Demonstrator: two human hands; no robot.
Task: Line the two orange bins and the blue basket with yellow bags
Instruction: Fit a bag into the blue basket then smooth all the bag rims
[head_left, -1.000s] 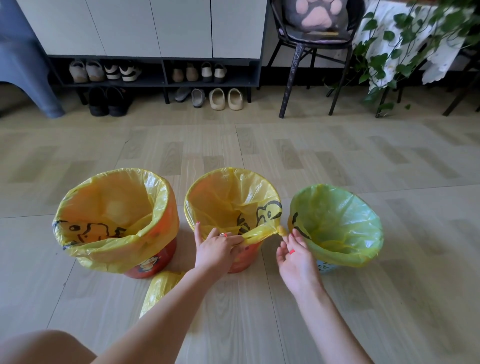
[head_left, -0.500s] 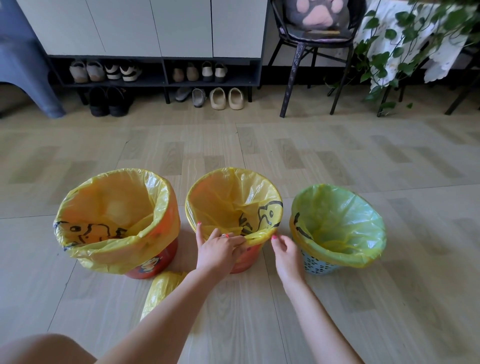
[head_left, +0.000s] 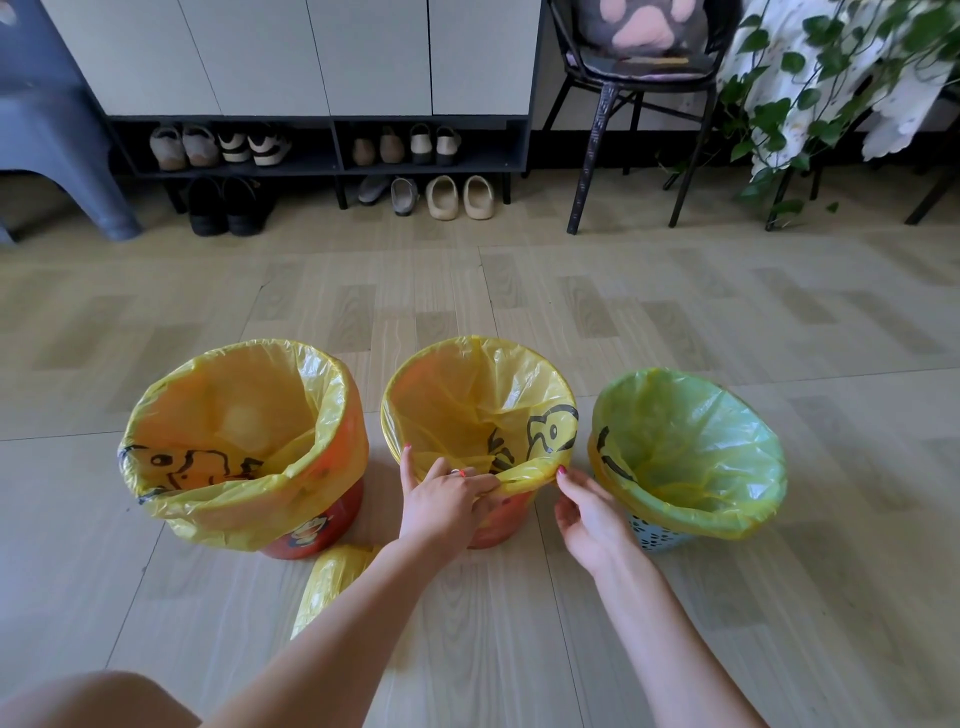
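Three containers stand in a row on the floor. The left orange bin (head_left: 317, 525) wears a yellow bag (head_left: 234, 499) folded over its rim. The middle orange bin (head_left: 501, 525) holds another yellow bag (head_left: 467, 395) with a black duck print. My left hand (head_left: 447, 501) pinches that bag's near edge at the rim. My right hand (head_left: 587, 512) hangs beside the same edge, fingers apart, one fingertip touching the plastic. The blue basket (head_left: 657, 538) on the right carries a yellow bag (head_left: 691, 457) that looks green over it.
A roll of yellow bags (head_left: 332, 577) lies on the floor between the left bin and my left arm. My knee (head_left: 93, 701) shows at bottom left. At the back stand a shoe rack (head_left: 322, 150), a black chair (head_left: 639, 104) and a leafy plant (head_left: 789, 114).
My right hand let go of the pulled-out corner of the middle bag, dipped toward the bin, then rose to the rim. My left hand stayed on the near edge.
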